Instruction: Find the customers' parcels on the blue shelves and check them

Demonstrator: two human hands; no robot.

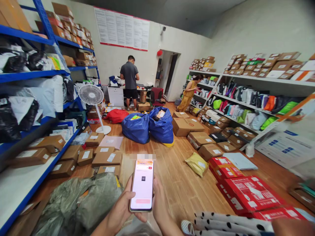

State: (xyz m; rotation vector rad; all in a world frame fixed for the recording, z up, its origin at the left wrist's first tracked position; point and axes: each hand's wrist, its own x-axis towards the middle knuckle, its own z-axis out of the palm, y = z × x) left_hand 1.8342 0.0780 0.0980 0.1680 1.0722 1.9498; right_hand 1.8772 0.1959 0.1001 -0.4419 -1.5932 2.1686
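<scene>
A smartphone (142, 193) is held upright in the lower middle of the head view, its lit screen facing me. That screen is mostly white, with a small dark square and a pale pink bar low down. My left hand (124, 200) is closed around the phone's left side, thumb along the front edge and fingertips showing under its bottom. Against the right edge lies my right hand (159, 196), also closed on the phone, most of its fingers hidden behind it. To the left below is a large grey-green plastic sack (81, 200).
Blue shelves (27, 75) with parcels line the left; white shelves (248, 78) line the right. Cartons, blue sacks (135, 129), a fan (91, 95) and red boxes (253, 193) stand on the floor. Two people (129, 78) work at the back. Dotted cloth (228, 224) shows lower right.
</scene>
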